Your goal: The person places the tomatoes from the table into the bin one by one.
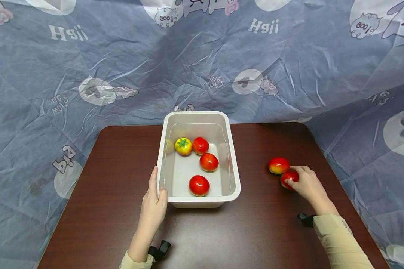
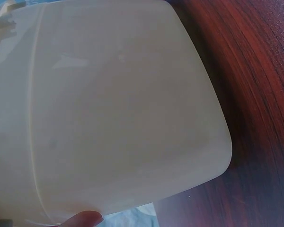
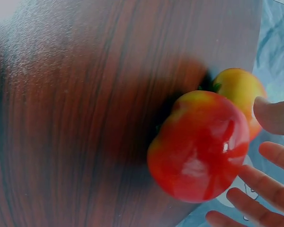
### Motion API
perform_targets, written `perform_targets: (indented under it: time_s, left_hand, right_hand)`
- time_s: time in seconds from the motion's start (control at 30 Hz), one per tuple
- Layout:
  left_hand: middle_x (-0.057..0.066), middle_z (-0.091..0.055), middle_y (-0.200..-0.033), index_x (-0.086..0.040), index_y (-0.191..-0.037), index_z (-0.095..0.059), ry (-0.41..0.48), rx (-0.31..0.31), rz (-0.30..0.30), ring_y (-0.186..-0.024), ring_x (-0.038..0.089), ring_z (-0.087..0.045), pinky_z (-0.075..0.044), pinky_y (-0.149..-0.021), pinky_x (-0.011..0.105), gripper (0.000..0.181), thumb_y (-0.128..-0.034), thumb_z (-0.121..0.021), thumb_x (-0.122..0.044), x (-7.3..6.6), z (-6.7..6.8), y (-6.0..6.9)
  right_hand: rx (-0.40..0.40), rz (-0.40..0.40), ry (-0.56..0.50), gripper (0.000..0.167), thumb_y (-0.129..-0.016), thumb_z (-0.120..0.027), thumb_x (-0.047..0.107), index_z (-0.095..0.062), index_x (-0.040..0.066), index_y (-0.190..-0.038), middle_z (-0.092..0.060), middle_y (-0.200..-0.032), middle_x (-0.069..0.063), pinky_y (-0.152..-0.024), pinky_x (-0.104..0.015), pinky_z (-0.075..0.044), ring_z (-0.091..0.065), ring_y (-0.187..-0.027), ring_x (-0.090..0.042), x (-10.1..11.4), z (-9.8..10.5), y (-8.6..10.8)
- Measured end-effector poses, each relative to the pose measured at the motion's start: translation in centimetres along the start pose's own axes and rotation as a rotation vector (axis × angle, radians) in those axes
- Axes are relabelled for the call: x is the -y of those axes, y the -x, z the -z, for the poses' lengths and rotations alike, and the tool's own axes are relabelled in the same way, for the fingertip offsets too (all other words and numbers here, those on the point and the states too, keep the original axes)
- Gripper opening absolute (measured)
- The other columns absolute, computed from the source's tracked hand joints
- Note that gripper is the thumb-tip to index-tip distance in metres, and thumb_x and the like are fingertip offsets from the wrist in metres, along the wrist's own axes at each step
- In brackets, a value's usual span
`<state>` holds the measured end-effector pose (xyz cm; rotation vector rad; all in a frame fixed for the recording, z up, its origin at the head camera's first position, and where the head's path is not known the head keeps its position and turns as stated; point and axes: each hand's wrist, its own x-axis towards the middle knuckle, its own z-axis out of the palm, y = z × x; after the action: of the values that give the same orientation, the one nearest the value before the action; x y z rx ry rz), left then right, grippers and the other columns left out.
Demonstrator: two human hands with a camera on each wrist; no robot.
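Observation:
A pale rectangular tub [image 1: 235,175] stands on the table with several tomatoes inside, one of them yellow with a green top [image 1: 183,146]. At its near left corner rests the left hand [image 1: 153,209], forefinger straight along the outside and thumb at the rim. Only a fingertip [image 2: 87,219] shows against the tub wall [image 2: 118,109] in the left wrist view. To the right, the right hand [image 1: 311,188] is at the nearer of two tomatoes [image 1: 287,180], its thumb overlapping it. Those fingers [image 3: 265,184] look spread beside the large red tomato [image 3: 199,149] in the right wrist view.
Beyond the nearer tomato lies a red and yellow one [image 1: 278,165], close against it. The dark wooden table [image 1: 121,168] has its right edge beside the right forearm. Printed blue-grey cloth [image 1: 188,67] hangs behind the table and down both sides.

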<state>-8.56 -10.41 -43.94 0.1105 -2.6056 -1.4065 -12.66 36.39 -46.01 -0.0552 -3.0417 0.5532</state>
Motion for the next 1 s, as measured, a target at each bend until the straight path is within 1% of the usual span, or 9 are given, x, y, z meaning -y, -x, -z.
perform_targets:
  time_s: [0.13, 0.4, 0.6, 1.0]
  left_hand:
    - [0.018, -0.047, -0.149, -0.022, -0.157, -0.027, -0.001, 0.001, 0.0, -0.12, 0.039, -0.058, -0.046, -0.096, 0.057, 0.068, -0.0916, -0.043, -0.008, 0.0, 0.0, 0.0]
    - [0.016, -0.045, -0.151, -0.024, -0.157, -0.026, -0.001, 0.011, 0.0, -0.122, 0.039, -0.058, -0.046, -0.096, 0.058, 0.069, -0.092, -0.042, -0.009, 0.0, 0.0, -0.1]
    - [0.017, -0.046, -0.15, -0.023, -0.157, -0.026, 0.0, 0.005, -0.007, -0.121, 0.039, -0.058, -0.046, -0.096, 0.058, 0.069, -0.0916, -0.042, -0.008, 0.0, 0.0, -0.1]
    - [0.018, -0.047, -0.148, -0.022, -0.157, -0.027, 0.005, 0.005, 0.004, -0.12, 0.039, -0.058, -0.046, -0.097, 0.058, 0.068, -0.0914, -0.042, -0.008, 0.0, 0.0, 0.0]
  right_hand:
    - [-0.003, -0.002, 0.006, 0.053, -0.082, -0.072, 0.016, -0.055, -0.01, -0.125, -0.05, -0.121, -0.038, -0.091, -0.066, -0.04, -0.045, -0.106, -0.058, -0.4, -0.4, 0.1]
    - [0.032, -0.038, 0.006, 0.061, -0.08, -0.076, 0.022, -0.053, -0.009, -0.127, -0.046, -0.124, -0.038, -0.087, -0.065, -0.042, -0.044, -0.106, -0.058, -1.2, -1.3, 0.3]
    - [0.051, -0.043, 0.001, 0.063, -0.079, -0.078, 0.023, -0.052, -0.01, -0.126, -0.045, -0.123, -0.04, -0.086, -0.066, -0.042, -0.043, -0.104, -0.059, -1.3, -1.4, 0.3]
    - [0.096, -0.062, -0.016, 0.063, -0.076, -0.079, 0.022, -0.048, -0.008, -0.122, -0.048, -0.115, -0.039, -0.083, -0.065, -0.045, -0.052, -0.098, -0.056, -1.4, -1.7, 1.0]
